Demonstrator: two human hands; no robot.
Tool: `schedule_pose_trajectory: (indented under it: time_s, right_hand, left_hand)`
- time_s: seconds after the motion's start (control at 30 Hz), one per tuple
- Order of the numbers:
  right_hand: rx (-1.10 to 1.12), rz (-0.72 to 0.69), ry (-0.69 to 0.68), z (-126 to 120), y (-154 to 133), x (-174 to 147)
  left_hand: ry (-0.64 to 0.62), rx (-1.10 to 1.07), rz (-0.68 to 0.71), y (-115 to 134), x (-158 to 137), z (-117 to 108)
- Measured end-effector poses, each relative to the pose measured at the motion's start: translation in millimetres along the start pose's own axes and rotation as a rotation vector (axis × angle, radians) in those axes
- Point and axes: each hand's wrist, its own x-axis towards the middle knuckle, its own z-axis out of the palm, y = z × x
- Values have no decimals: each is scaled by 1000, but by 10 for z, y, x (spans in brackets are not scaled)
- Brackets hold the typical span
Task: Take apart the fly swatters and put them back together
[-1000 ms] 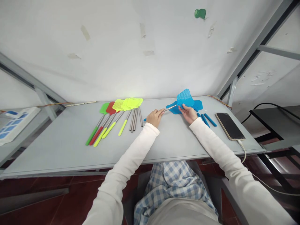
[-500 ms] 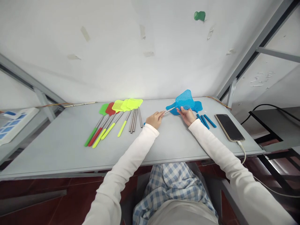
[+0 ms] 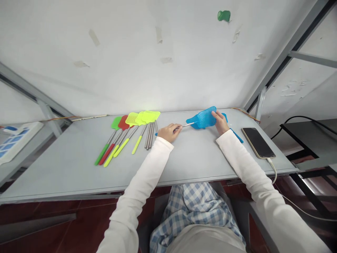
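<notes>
A blue fly swatter (image 3: 206, 118) with a metal rod lies across between my two hands. My left hand (image 3: 170, 133) is closed round the rod end, and a bit of blue handle pokes out on its left. My right hand (image 3: 220, 122) grips the far edge of the mesh head, thumb and fingers closed on it. Under the head, another blue swatter head (image 3: 190, 120) shows in part on the table. A blue handle tube (image 3: 237, 135) lies by my right wrist, with others hidden behind my sleeve.
Left of my hands lie several metal rods (image 3: 149, 136), yellow fly swatters (image 3: 150, 116), a red one (image 3: 123, 122) and a green one (image 3: 116, 123). A charging phone (image 3: 258, 143) rests on the table (image 3: 71, 151) at right. A white wall (image 3: 118, 84) stands behind.
My right hand has moved from the neck of the blue swatter to the outer edge of its head. My left hand has shifted slightly left, and the head has tilted lower.
</notes>
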Motion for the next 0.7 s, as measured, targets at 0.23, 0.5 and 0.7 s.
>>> schedule_pose_trajectory:
  time_s: [0.23, 0.5, 0.7]
  right_hand:
    - [-180, -44, -35, 37, 48, -68]
    - [-78, -43, -8, 73, 57, -121]
    - [-77, -21, -66, 70, 33, -195]
  left_hand:
    - [-95, 118, 9, 0, -21, -13]
    - [-106, 149, 1, 17, -35, 31]
    - [-88, 114, -27, 60, -123, -43]
